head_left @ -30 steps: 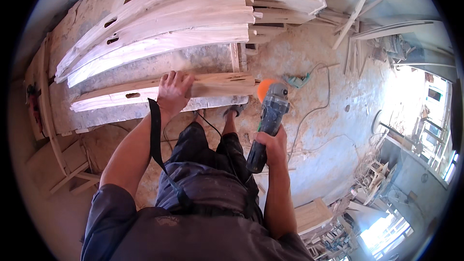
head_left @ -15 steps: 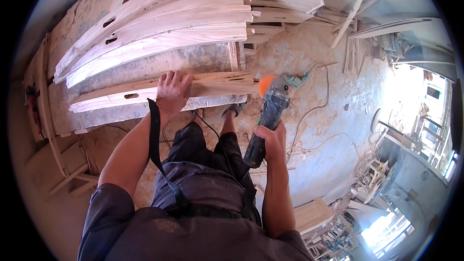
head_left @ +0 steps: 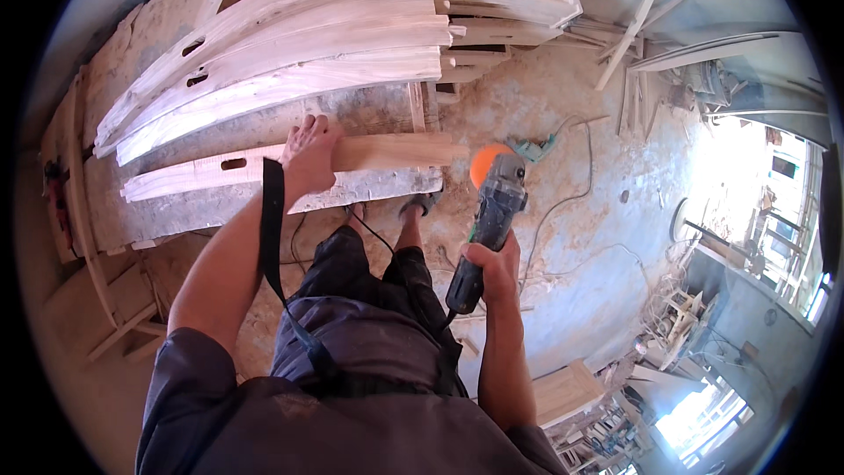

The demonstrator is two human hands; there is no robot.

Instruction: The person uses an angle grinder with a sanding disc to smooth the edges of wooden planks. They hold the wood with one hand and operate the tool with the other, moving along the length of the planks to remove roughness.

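Observation:
My left hand (head_left: 309, 157) grips a long, pale wooden board (head_left: 396, 151) with a dark slot near its left part, fingers curled over the far edge. The board lies along the near side of the workbench (head_left: 352, 197). In my right hand (head_left: 498, 266) is an angle grinder (head_left: 495, 215), held by its black body with the thumb across it. Its orange disc (head_left: 484, 165) is close by the board's right end; whether they touch I cannot tell. A black strap (head_left: 272, 229) hangs over my left forearm.
Several curved wooden boards (head_left: 290, 53) lie side by side farther back on the bench. Beyond the bench's right end, a cable (head_left: 587, 167) snakes over the dusty floor near a greenish tool (head_left: 533, 149). Wood strips (head_left: 631, 31) lean at the far right.
The board has turned under my left hand: the dark split at its right end no longer shows, and a plain face is up. The grinder has shifted slightly towards me.

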